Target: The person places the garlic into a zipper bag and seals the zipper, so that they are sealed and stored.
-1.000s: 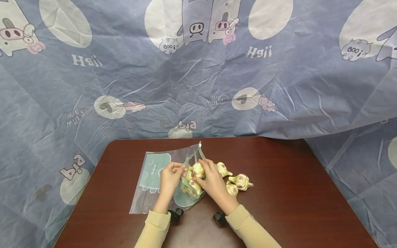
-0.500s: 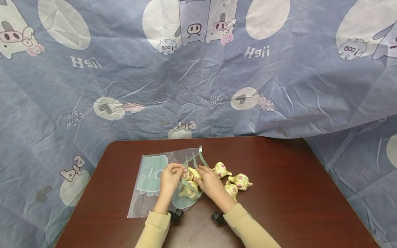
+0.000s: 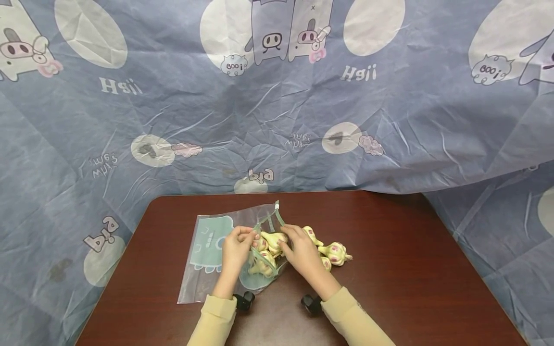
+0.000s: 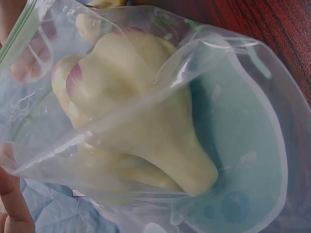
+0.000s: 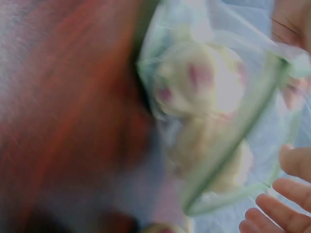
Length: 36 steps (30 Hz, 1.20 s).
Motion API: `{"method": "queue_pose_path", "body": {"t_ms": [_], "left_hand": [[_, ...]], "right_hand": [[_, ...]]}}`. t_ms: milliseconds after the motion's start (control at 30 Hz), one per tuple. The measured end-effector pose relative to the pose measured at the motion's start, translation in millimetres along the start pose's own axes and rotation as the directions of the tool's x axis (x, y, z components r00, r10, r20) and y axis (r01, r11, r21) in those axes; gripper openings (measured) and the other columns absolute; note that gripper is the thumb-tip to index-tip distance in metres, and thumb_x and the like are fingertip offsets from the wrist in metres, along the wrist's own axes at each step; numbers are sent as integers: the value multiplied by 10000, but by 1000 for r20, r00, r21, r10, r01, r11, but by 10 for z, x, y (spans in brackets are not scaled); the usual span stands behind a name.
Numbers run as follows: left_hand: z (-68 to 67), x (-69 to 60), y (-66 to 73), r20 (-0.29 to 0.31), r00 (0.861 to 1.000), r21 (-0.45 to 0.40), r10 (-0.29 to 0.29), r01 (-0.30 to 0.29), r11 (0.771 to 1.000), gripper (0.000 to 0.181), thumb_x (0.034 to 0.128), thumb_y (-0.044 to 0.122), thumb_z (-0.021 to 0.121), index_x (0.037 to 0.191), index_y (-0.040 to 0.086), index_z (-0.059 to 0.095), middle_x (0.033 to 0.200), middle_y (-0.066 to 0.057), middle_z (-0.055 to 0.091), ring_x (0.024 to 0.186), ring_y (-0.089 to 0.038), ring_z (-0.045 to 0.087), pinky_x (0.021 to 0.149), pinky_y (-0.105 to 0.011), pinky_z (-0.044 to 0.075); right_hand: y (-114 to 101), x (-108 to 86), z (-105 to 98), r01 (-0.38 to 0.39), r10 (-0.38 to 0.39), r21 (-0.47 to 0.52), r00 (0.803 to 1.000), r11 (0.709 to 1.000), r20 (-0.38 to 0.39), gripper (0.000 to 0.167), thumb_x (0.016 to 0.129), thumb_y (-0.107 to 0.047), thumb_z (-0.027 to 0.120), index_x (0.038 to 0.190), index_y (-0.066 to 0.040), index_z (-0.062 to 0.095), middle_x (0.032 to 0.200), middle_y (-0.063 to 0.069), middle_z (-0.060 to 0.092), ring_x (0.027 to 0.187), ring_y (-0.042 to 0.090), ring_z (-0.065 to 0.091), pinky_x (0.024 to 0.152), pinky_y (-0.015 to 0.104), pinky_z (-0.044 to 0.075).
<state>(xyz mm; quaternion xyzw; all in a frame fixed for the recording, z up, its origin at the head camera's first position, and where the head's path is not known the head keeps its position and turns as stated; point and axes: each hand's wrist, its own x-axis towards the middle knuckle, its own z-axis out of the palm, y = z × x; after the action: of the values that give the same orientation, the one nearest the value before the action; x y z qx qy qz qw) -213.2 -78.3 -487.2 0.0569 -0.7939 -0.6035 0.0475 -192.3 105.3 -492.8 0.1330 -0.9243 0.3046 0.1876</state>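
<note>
While the left hand [image 3: 235, 246] pinches the green-edged mouth of the clear bag [image 3: 192, 283], in the head view, the right hand [image 3: 304, 251] is at the opposite side of that opening. The pinch presumably holds the mouth apart, as such limp plastic would otherwise sag over the garlic bulbs [image 3: 273, 241] inside. Three loose bulbs [image 3: 336, 253] lie on the table [image 3: 411, 269] just beyond the right hand, probably for easy reach. Both sleeves [image 3: 355, 317] slant inward from the near edge, so the hands face each other across the opening.

In the left wrist view, a bulb lies behind the film, its stem toward the printed patch; at the left edge, fingers bend against a fold of plastic.

In the right wrist view, blurred, the right hand's fingers are extended and apart, gripping nothing, beside the green rim; whether any fingertip touches it, I cannot tell.
</note>
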Motion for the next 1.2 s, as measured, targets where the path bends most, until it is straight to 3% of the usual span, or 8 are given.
{"method": "queue_pose_path", "body": {"t_ms": [233,467,633,700,900,1033,1200], "left_hand": [[-34,3,28,0,1000,-15,4,-4,1000,127,940,125,659,999,13,666,870,-136,765,596,-63,657,576,-181,487],[-48,5,44,-1,1000,-6,3,-3,1000,122,936,121,659,998,16,668,867,-126,766,596,-54,650,566,-179,483],[-75,4,83,-11,1000,-7,10,-10,1000,124,933,123,661,997,17,670,863,-128,765,651,-188,701,562,-171,473],[-85,1,96,-11,1000,-11,16,-17,1000,130,934,124,661,998,10,667,864,-134,765,677,-237,713,561,-168,474],[-107,-16,143,-19,1000,-11,13,-14,1000,123,932,127,666,998,23,669,869,-127,767,631,-144,692,560,-168,474],[-120,-25,169,-23,999,-17,26,-26,1000,132,933,125,665,999,11,664,872,-137,766,612,-103,670,553,-180,482],[-126,-25,177,-32,999,-21,40,-41,999,133,931,120,664,995,4,663,860,-139,764,581,-55,633,521,-167,450]], "right_hand": [[175,21,-379,-147,151,75,987,986,-58,283,900,-175,720,1169,-89,701,1253,72,659,1192,294,590,941,479,510],[555,-114,-659,-298,305,107,951,949,-52,288,915,-199,703,1180,-86,691,1233,127,655,1155,341,601,938,516,489],[773,-221,-757,-380,384,87,923,921,-36,324,929,-253,689,1208,-90,677,1253,153,639,1006,342,613,860,480,498],[832,-254,-784,-399,402,81,915,913,-26,351,934,-286,683,1224,-88,670,1269,164,630,1015,348,607,867,487,491],[956,-336,-812,-449,446,71,893,891,60,509,930,-392,671,1315,-66,604,1367,196,555,1277,402,509,1006,566,432],[1021,-389,-788,-466,455,69,881,882,128,605,922,-432,668,1377,-54,537,1420,215,498,1331,420,452,1056,584,384],[1082,-462,-737,-510,483,101,851,854,207,679,919,-452,664,1435,-59,464,1476,231,426,1361,429,411,1060,592,377]]}}
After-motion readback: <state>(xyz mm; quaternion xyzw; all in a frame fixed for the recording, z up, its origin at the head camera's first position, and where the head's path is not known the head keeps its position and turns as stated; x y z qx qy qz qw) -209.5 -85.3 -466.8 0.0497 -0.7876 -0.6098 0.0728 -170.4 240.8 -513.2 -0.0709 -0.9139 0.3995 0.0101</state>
